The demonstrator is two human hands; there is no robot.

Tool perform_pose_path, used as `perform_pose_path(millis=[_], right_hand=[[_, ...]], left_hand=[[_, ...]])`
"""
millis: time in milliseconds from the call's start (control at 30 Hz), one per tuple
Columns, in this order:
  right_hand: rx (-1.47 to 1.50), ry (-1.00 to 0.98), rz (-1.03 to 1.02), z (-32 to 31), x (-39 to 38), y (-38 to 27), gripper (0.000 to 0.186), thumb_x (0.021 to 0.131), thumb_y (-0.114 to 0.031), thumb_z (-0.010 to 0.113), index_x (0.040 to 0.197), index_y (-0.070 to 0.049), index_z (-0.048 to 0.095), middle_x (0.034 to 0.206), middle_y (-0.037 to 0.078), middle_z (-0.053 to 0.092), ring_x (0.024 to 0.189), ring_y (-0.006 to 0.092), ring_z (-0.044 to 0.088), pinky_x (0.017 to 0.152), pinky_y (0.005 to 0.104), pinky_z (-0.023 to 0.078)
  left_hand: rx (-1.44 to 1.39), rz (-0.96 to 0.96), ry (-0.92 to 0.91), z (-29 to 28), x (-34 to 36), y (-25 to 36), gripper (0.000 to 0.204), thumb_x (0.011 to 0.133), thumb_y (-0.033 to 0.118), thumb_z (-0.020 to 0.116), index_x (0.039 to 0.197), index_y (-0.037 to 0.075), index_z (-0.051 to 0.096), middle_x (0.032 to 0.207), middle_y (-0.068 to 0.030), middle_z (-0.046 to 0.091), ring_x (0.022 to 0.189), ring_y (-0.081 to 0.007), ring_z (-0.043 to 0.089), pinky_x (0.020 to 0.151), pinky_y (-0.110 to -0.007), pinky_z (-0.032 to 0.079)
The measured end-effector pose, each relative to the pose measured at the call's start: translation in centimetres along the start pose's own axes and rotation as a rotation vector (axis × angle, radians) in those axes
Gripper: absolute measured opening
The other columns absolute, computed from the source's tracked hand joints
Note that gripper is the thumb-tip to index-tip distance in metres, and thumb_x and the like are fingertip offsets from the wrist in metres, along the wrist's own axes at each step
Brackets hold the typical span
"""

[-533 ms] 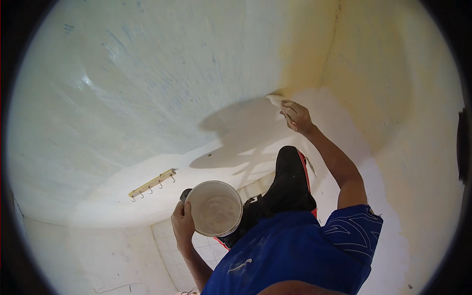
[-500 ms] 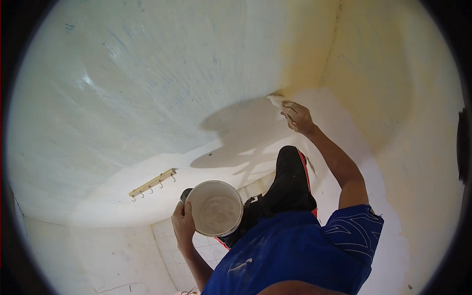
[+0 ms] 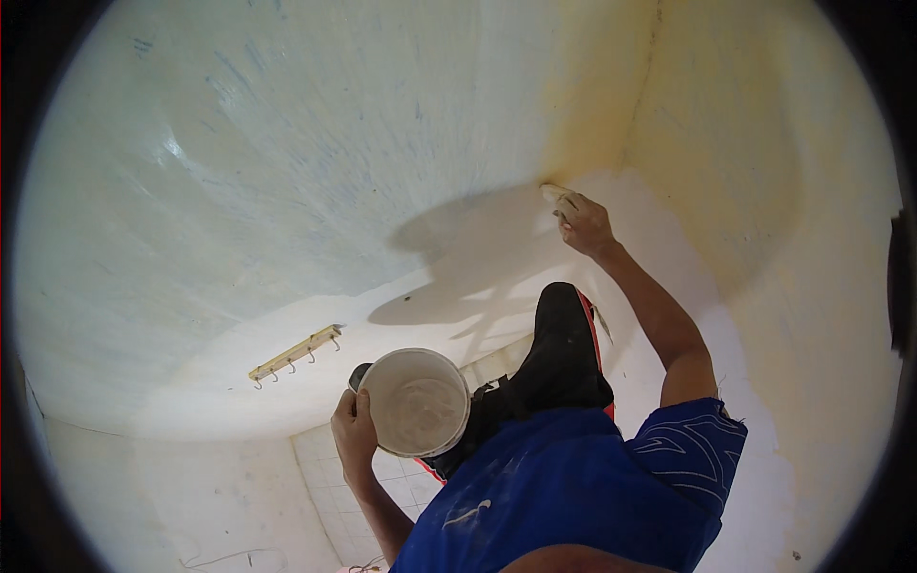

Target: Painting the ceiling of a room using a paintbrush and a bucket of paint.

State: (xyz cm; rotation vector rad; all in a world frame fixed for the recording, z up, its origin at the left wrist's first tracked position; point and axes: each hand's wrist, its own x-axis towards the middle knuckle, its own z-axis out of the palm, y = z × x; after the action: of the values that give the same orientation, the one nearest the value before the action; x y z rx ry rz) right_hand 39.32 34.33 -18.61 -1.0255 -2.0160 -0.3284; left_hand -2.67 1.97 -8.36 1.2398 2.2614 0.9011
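Observation:
With fingers closed around it, my left hand [image 3: 354, 435] grips the left side of a round white bucket [image 3: 416, 401], which holds whitish paint low inside. My right hand [image 3: 585, 225] is up against the wall, closed on a paintbrush [image 3: 554, 192]. Its pale bristles press near the corner, where the white-painted area meets a yellowed patch [image 3: 597, 105]. The handle is mostly hidden by the fingers. A dark rounded thing [image 3: 360, 375] shows beside the bucket above my left hand; I cannot make out what it is.
A rail with several metal hooks [image 3: 296, 356] is fixed to the wall at left. My legs in black trousers [image 3: 559, 349] show beyond the bucket. White tiles [image 3: 334, 487] lie below, and a dark object [image 3: 899, 286] stands at the right edge.
My right hand and the paintbrush have shifted slightly right along the painted edge, and the brush angle has changed. The bucket and left hand are nearly where they were.

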Motion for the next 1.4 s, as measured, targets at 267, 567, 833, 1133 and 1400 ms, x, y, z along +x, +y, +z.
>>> perform_pose_path(millis=[267, 567, 833, 1133, 1400], right_hand=[[0.282, 0.021, -0.126, 0.3, 2.6, -7.0, 0.036, 0.079, -0.009, 0.075, 0.114, -0.007, 0.069, 0.114, 0.01, 0.07, 0.103, 0.0281, 0.072, 0.086, 0.0372, 0.061], [0.294, 0.409, -0.259, -2.0, 7.5, -3.6, 0.037, 0.095, -0.035, 0.063, 0.111, -0.002, 0.071, 0.115, 0.017, 0.07, 0.111, 0.04, 0.07, 0.09, 0.045, 0.061], [0.295, -0.164, -0.119, 6.9, -7.2, 0.5, 0.024, 0.075, -0.005, 0.072, 0.098, -0.009, 0.065, 0.102, 0.009, 0.067, 0.097, 0.0287, 0.069, 0.083, 0.041, 0.06], [0.289, -0.072, -0.264, 0.6, 2.6, 3.8, 0.01, 0.089, -0.007, 0.069, 0.098, -0.008, 0.066, 0.102, 0.013, 0.068, 0.1, 0.0286, 0.07, 0.083, 0.0402, 0.06], [0.256, 0.548, -0.151, -9.0, 12.7, 0.7, 0.038, 0.097, -0.04, 0.068, 0.1, -0.002, 0.072, 0.121, 0.018, 0.069, 0.111, 0.0356, 0.071, 0.086, 0.0441, 0.062]], left_hand=[[0.032, 0.006, -0.013, 0.3, 0.3, 0.2, 0.044, 0.106, 0.026, 0.056, 0.074, 0.0, 0.04, 0.066, -0.0041, 0.03, 0.065, -0.0119, 0.031, 0.056, -0.036, 0.03], [-0.009, 0.0, 0.01, 0.1, 0.0, -0.7, 0.043, 0.107, 0.026, 0.058, 0.076, -0.003, 0.048, 0.061, -0.0067, 0.036, 0.062, -0.0118, 0.032, 0.054, -0.036, 0.031], [0.021, 0.009, -0.041, 0.3, 0.4, 0.9, 0.045, 0.106, 0.027, 0.057, 0.075, 0.0, 0.039, 0.067, -0.0035, 0.029, 0.066, -0.0113, 0.03, 0.056, -0.035, 0.03], [0.007, -0.025, -0.014, 0.3, 0.2, 0.3, 0.045, 0.106, 0.027, 0.057, 0.075, 0.0, 0.039, 0.067, -0.002, 0.029, 0.066, -0.0108, 0.03, 0.056, -0.035, 0.029], [0.009, -0.029, -0.045, 0.6, 0.9, 0.7, 0.043, 0.106, 0.025, 0.056, 0.075, 0.002, 0.039, 0.068, -0.0008, 0.029, 0.066, -0.01, 0.03, 0.056, -0.034, 0.029]])
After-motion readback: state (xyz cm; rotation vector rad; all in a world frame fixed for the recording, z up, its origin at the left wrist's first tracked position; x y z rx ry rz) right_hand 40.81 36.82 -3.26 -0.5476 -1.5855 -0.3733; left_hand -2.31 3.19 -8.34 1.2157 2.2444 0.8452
